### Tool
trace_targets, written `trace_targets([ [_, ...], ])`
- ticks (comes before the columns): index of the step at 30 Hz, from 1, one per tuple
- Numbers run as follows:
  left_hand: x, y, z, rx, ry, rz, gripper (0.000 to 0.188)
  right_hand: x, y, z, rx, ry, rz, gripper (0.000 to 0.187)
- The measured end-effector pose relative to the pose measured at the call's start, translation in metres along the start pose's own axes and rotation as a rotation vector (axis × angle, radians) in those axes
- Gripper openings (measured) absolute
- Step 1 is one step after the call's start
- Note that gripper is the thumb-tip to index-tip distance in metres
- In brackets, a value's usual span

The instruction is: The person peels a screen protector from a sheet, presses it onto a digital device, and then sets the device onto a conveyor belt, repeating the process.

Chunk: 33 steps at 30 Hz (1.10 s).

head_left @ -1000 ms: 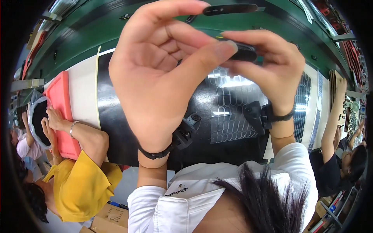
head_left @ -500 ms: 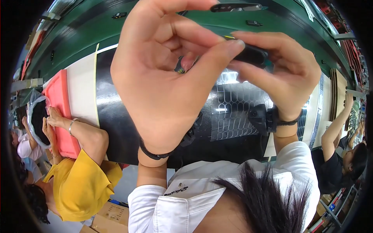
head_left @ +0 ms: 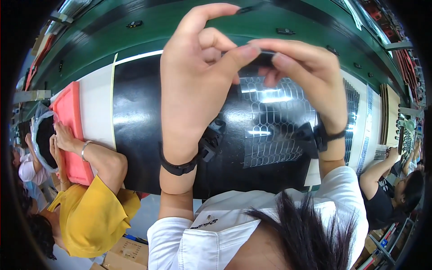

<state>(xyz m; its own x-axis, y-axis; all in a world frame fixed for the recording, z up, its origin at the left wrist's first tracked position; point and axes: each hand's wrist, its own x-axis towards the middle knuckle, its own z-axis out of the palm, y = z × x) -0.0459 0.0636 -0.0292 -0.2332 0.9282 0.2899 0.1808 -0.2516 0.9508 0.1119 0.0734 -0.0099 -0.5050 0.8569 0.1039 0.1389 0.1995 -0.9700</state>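
My left hand [head_left: 198, 76] and my right hand [head_left: 310, 76] are raised over the black mat, their fingertips close together. Between them is a small black oblong piece [head_left: 263, 58], blurred and partly covered by the fingers. My left thumb presses at its left end, while my right thumb and fingers pinch it from the right. At the tip of my left index finger is a second dark narrow piece [head_left: 250, 8], smeared by motion; whether it is gripped I cannot tell. Beneath my right hand lies a clear sheet of oval outlines [head_left: 272, 146].
A green conveyor belt [head_left: 153, 38] runs behind the mat [head_left: 135, 148], carrying small black devices [head_left: 285, 31]. At left, a person in yellow [head_left: 96, 216] reaches over a red tray [head_left: 74, 135]. Another person in black [head_left: 378, 198] works at right. Black devices are strapped to my wrists.
Both hands have drawn back and are smaller in view; the left shifted right, the right shifted slightly left. The black piece between them moved left. Devices on the belt have shifted slightly left.
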Motion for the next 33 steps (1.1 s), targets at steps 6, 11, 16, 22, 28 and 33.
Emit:
trace_targets([
  [6,0.007,-0.003,-0.006,0.072,0.017,0.001,0.018,0.064,0.062,-0.063,-0.129,-0.133,0.115,0.030],
  [11,0.006,0.004,-0.009,0.154,-0.002,0.092,0.014,0.096,0.135,-0.107,-0.625,-0.013,-0.004,0.039],
  [16,0.002,0.015,-0.009,-0.045,-0.075,-0.008,0.011,0.099,0.160,-0.130,-1.019,-0.086,0.117,0.029],
  [22,-0.003,0.026,-0.012,-0.364,-0.085,-0.158,0.008,0.068,0.077,-0.066,-0.324,0.032,-0.040,0.020],
  [28,-0.009,0.029,-0.011,-0.520,-0.114,-0.215,0.011,0.014,0.002,-0.006,-0.084,0.133,-0.170,0.030],
  [33,-0.010,0.029,-0.010,-0.535,-0.134,-0.228,0.011,0.001,-0.009,0.001,-0.250,0.192,-0.294,0.032],
])
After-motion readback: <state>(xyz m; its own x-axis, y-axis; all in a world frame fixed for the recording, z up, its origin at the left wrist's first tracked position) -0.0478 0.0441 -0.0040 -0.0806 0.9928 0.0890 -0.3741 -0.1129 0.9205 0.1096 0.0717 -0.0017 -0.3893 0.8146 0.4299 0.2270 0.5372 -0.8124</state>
